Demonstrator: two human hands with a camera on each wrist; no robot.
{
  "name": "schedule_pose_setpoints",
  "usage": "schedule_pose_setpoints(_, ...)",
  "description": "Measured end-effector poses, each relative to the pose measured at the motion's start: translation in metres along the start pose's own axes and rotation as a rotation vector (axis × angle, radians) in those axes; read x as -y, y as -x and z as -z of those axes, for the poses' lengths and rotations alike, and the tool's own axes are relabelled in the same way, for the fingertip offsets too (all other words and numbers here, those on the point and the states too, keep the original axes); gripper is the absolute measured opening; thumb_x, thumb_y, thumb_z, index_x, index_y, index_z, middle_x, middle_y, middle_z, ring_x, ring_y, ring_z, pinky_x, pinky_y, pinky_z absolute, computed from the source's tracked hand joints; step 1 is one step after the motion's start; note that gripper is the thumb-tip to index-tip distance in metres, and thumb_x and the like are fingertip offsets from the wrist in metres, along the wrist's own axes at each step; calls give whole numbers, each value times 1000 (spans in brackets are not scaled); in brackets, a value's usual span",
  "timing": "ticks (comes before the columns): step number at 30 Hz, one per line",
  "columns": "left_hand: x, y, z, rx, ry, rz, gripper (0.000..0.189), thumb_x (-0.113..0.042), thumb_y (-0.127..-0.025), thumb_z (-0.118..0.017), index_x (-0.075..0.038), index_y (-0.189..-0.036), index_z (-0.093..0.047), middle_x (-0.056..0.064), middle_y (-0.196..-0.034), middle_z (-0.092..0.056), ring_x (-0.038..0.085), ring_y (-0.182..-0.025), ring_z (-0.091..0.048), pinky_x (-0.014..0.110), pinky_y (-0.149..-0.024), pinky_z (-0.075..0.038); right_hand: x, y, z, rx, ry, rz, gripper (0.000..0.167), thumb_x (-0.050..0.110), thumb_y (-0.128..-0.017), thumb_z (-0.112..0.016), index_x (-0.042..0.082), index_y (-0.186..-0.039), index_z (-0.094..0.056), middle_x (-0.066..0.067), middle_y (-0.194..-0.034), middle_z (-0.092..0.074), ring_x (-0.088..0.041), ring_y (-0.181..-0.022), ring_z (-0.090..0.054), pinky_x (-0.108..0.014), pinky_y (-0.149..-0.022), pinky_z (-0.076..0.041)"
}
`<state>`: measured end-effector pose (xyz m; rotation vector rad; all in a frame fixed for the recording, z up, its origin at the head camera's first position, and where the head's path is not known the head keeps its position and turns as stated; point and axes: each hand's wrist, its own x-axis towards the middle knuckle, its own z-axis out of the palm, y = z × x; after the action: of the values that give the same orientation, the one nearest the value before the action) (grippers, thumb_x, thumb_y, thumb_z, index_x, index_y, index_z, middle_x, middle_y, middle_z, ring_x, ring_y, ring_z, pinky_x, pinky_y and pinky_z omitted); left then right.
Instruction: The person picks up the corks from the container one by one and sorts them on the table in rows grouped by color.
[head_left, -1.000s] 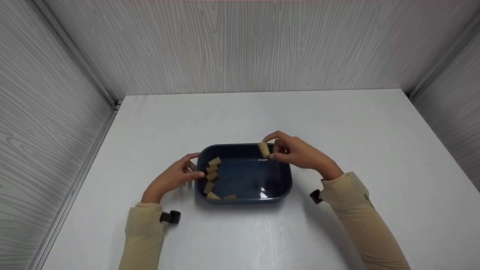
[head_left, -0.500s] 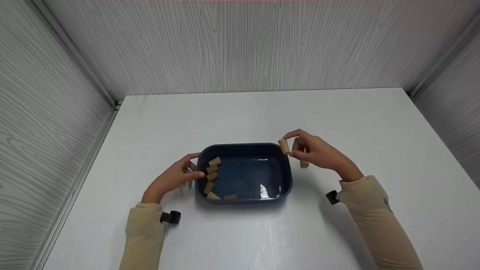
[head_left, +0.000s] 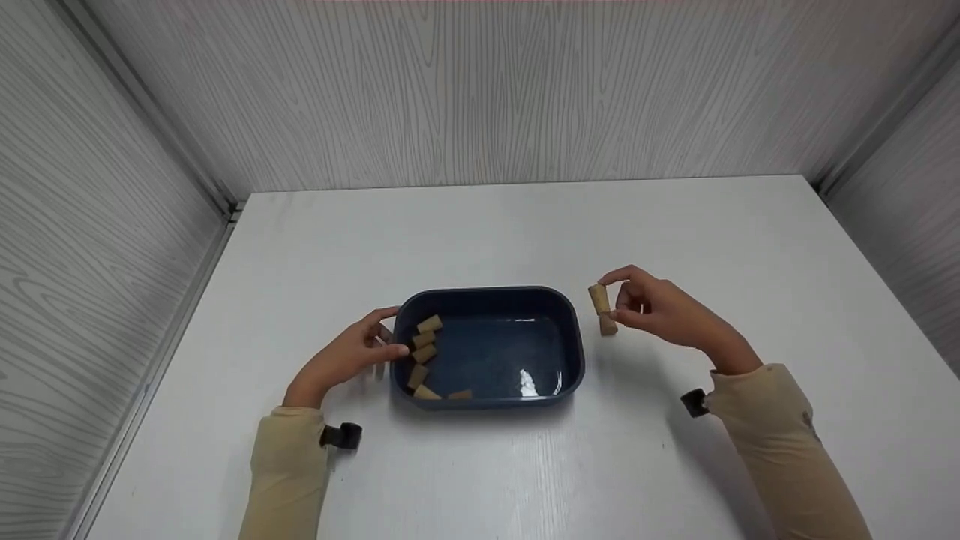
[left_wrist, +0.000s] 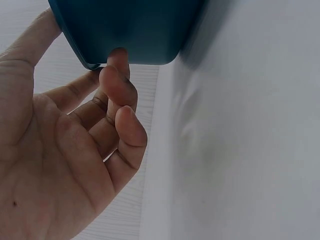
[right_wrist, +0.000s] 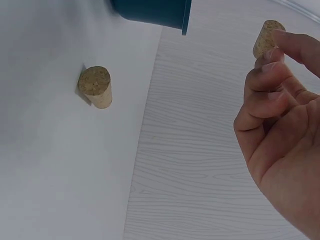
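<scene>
A dark blue rectangular dish [head_left: 487, 352] sits mid-table in the head view, with several corks [head_left: 430, 324] along its left side and front left corner. My left hand [head_left: 349, 354] grips its left rim, thumb over the edge and fingers against the outer wall [left_wrist: 125, 30]. To the right of the dish, my right hand [head_left: 660, 306] pinches a cork [right_wrist: 267, 39] between thumb and fingertips, held above the table. Just below that, another cork [right_wrist: 97, 86] lies on the tabletop, its upper part covered by the held one in the head view.
The white table [head_left: 450, 480] reaches back to a wood-grain panel [head_left: 487, 97], with similar panels at left and right. A black strap piece [head_left: 343, 435] sticks out from each beige sleeve [head_left: 289, 457].
Pinching the cork, my right hand has moved right, from over the dish's back right to beyond its right rim. The cork on the table has come into sight. My left hand stays put.
</scene>
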<state>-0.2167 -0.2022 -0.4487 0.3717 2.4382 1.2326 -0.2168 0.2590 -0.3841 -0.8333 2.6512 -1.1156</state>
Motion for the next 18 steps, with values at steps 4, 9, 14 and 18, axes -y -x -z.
schedule_pose_setpoints(4, 0, 1, 1, -1, 7, -3, 72, -41, -90, -67, -18, -149, -34, 11, -107, -56, 19, -81, -50, 33, -67, -43, -5, 6, 2, -9, 22, -3, 37, 14, -94, -62, 16, -129, -49, 5, -76, -56, -6, -63, -47, -23, -62, -41)
schedule_pose_setpoints(9, -1, 2, 1, 1, 13, -5, 73, -42, -90, -66, -17, -149, -34, 11, -108, -57, 19, -80, -50, 33, -67, -43, -14, 12, 5, -16, 35, -29, 38, 12, -95, -61, 14, -130, -48, 3, -77, -57, -6, -64, -47, -23, -63, -41)
schedule_pose_setpoints(14, -2, 1, 1, -3, 7, 1, 71, -41, -90, -66, -19, -149, -34, 11, -108, -57, 20, -81, -51, 33, -67, -43, -22, 18, 9, -27, 39, -46, 37, 11, -96, -59, 13, -131, -47, -3, -78, -60, -6, -64, -47, -24, -63, -41)
schedule_pose_setpoints(18, -2, 0, 1, -9, 3, 4, 70, -39, -90, -67, -19, -149, -35, 12, -108, -57, 20, -81, -51, 34, -67, -44, -30, 22, 11, -36, 28, -77, 37, 11, -96, -59, 13, -131, -47, -7, -80, -59, -6, -64, -46, -24, -62, -41)
